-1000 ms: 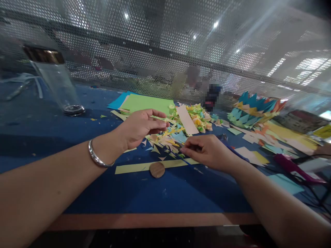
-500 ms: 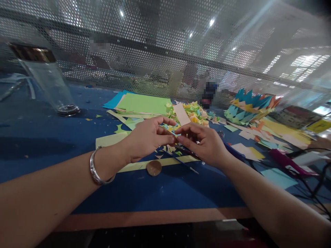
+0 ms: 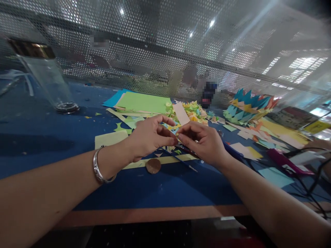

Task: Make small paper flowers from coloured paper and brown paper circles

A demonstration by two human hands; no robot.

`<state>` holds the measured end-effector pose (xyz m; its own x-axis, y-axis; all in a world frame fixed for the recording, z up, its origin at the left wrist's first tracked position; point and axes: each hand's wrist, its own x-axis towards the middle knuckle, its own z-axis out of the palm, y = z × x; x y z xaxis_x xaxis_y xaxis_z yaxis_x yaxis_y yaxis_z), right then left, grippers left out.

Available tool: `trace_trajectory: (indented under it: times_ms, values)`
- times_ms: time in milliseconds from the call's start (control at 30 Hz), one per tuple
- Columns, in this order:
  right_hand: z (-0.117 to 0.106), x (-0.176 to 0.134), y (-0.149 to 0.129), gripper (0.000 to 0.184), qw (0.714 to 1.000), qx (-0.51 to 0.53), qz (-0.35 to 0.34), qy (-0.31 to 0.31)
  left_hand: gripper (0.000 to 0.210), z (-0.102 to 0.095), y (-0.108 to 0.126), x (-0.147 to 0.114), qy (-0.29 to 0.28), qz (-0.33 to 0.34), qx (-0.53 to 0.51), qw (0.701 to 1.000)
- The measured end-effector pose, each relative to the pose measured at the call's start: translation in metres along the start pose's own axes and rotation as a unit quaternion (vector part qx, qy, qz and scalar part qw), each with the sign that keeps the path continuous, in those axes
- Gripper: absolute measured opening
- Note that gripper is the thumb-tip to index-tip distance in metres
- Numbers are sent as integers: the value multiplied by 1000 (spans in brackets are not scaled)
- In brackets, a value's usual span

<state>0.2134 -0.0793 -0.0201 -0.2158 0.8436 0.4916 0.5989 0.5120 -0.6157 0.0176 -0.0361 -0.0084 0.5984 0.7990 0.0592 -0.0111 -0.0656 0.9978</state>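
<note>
My left hand point(image 3: 152, 136), with a silver bangle point(image 3: 97, 165) at its wrist, and my right hand point(image 3: 203, 139) meet fingertip to fingertip over the table. Both are closed in a pinch on a tiny yellowish paper piece point(image 3: 177, 135), mostly covered by the fingers. Under the hands are small paper scraps point(image 3: 169, 149) and a thin blue-handled tool point(image 3: 182, 161) whose kind I cannot tell. A pale yellow paper strip point(image 3: 137, 164) lies below, with a round brown disc point(image 3: 153, 166) at its edge. Just beyond the fingers is a heap of small folded paper pieces point(image 3: 195, 112).
A glass bottle point(image 3: 49, 79) stands at the left. Coloured paper sheets point(image 3: 144, 102) are stacked behind the hands. At the right are a zigzag folded-paper ring point(image 3: 245, 106), loose paper, a magenta device point(image 3: 284, 162) and black cables point(image 3: 310, 189). A perforated metal screen point(image 3: 144, 65) borders the back.
My hands stay together in nearly the same place. A bit of yellow now shows between the fingertips. The view has shifted slightly.
</note>
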Motion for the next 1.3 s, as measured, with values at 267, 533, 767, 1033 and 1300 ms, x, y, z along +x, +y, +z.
trace_trajectory:
  times_ms: [267,533,767,1033,1300]
  values:
    - [1,0,0,19,1000,10,5,4,37,2,-1,2,19,2,-21,1000]
    - [1,-1,-1,20,1000,18,5,-1,36,-2,4,-1,-3,-26,-72,997]
    - [0,0,-3,18,1000,28,-7,-5,31,-2,6,0,-17,-26,-68,997]
    - [0,-1,-1,21,999,47,-11,-6,31,-2,6,1,-38,-32,-45,998]
    - [-1,-2,1,16,999,46,-15,-18,35,-4,4,2,-33,-26,-16,999]
